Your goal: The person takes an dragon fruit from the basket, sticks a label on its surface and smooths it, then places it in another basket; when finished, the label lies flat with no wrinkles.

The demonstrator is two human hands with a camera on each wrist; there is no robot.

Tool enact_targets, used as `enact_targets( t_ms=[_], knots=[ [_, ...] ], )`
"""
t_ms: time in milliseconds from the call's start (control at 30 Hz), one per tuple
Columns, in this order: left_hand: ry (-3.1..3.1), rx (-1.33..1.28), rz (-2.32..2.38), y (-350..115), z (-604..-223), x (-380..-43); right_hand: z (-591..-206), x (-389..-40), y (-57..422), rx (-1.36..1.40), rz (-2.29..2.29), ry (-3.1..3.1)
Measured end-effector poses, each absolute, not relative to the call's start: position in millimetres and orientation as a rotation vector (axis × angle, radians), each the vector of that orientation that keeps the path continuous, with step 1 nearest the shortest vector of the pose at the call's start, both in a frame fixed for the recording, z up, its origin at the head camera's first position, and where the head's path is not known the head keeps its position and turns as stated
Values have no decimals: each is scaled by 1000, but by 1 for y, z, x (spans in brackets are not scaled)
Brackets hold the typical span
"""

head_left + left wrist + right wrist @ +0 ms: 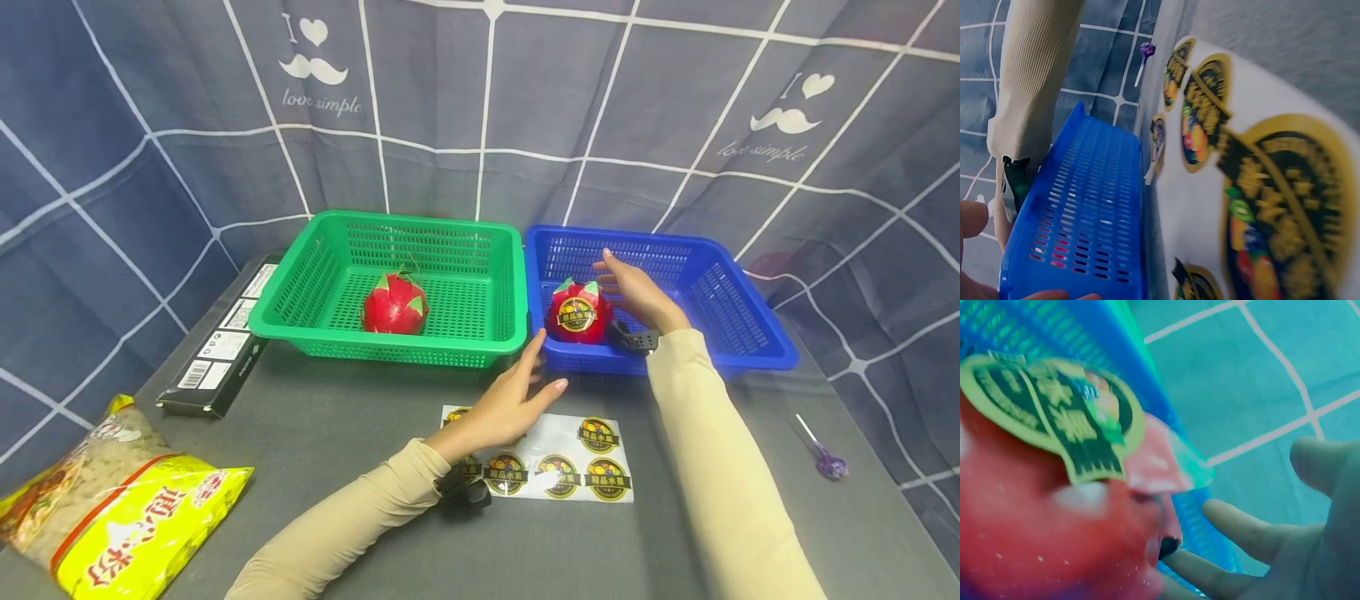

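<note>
A red dragon fruit (602, 312) with green-tipped scales sits at the left end of the blue basket (750, 317). A round black-and-gold sticker (1072, 415) is on its skin. Just right of this fruit, inside the basket, my right hand (637, 292) has its fingers spread and holds nothing. My left hand (506, 408) reaches toward the blue basket's front left corner, fingers loosely extended and nothing in its grasp. Beneath the left hand lies a white sheet of round stickers (536, 454), partly hidden by the hand and wrist.
Left of the blue basket stands a green basket (390, 354) with another dragon fruit (393, 307). A black box (217, 358) with white labels and a yellow food bag (142, 517) lie at left. A purple lollipop (831, 465) is at right. A checked curtain (427, 92) hangs behind.
</note>
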State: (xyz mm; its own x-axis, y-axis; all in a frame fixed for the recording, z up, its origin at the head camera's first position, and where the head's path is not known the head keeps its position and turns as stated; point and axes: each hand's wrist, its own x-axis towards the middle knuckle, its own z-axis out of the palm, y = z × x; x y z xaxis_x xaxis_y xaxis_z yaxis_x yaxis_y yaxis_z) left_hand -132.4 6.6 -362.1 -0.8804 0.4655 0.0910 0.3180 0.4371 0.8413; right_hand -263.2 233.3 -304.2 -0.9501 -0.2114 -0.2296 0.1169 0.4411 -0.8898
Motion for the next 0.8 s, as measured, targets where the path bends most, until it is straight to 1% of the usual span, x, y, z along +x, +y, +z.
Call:
enact_targets(
  t_ms=[300,433,633,733,800],
  knots=[
    [2480,763,1350,-19,-365,-110,-300,-243,221,80,-1955,2251],
    [2500,748,1393,-36,-364,-98,-297,-234,212,105,-2016,2351],
    [2603,650,1523,-61,-361,-95,-291,-223,194,69,-1894,2616],
    [2671,528,1650,-74,-359,-101,-288,-218,184,6,-1803,2739],
    [2733,392,1725,-82,-358,-105,-285,-214,176,-58,-1763,2804]
  ],
)
